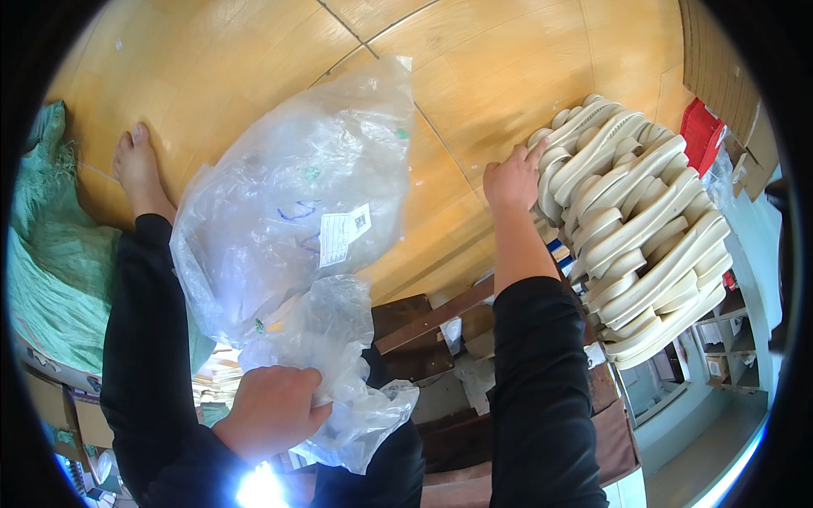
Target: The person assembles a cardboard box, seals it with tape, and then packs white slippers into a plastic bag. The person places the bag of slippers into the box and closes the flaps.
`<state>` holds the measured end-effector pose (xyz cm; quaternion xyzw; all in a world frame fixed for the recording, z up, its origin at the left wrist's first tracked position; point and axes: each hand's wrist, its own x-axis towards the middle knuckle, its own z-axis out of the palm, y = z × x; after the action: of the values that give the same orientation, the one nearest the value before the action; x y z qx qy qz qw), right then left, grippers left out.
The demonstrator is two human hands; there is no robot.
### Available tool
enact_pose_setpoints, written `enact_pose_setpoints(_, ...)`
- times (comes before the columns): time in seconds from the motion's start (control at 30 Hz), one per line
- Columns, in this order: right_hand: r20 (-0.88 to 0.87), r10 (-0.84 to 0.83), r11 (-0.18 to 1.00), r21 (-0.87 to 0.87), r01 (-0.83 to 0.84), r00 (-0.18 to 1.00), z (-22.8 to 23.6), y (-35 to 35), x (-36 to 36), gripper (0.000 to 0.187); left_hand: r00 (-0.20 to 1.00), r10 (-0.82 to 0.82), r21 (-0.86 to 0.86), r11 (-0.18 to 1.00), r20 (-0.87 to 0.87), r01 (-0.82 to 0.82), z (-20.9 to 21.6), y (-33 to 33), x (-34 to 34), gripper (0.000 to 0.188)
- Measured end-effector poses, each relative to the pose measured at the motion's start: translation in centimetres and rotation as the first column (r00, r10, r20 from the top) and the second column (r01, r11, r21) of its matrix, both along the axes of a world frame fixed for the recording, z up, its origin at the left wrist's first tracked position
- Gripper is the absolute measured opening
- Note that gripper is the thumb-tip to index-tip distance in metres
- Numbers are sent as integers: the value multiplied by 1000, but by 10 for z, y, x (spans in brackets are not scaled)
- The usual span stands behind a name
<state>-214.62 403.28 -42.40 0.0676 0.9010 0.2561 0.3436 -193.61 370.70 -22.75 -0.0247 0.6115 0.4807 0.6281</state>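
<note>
My left hand [269,410] grips the bunched neck of a large clear plastic bag [296,203], which spreads out upward over the wooden floor and carries a small white label. My right hand [511,179] reaches forward and rests its fingers on the left edge of a big stack of cream-coloured shoe soles [644,229]. Both my arms wear black sleeves. My bare foot [140,173] and black-trousered leg lie at the left, beside the bag.
A green woven sack [51,254] lies at the far left. Dark brown wooden pieces [423,330] sit below the bag. A red box [701,131] and cardboard stand at the right. Cardboard boxes [63,406] sit at the lower left.
</note>
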Motion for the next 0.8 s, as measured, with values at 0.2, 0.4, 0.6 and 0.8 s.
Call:
enact_pose_setpoints(0.2,10,-114,993,20,114,993,28,-1,0,52,1000,0,14,1000,-27,0,3,1,-9,27)
enact_pose_setpoints(0.4,-41,-45,999,-2,45,998,50,6,0,53,997,34,7,999,-66,-33,6,0,-15,26)
enact_pose_setpoints(0.6,-4,-101,995,14,101,995,66,9,-6,55,992,88,20,996,-86,-87,9,-5,-18,25)
enact_pose_setpoints(0.8,-53,-18,1000,2,18,998,78,6,-13,46,995,31,30,999,-91,-28,12,-7,-25,25)
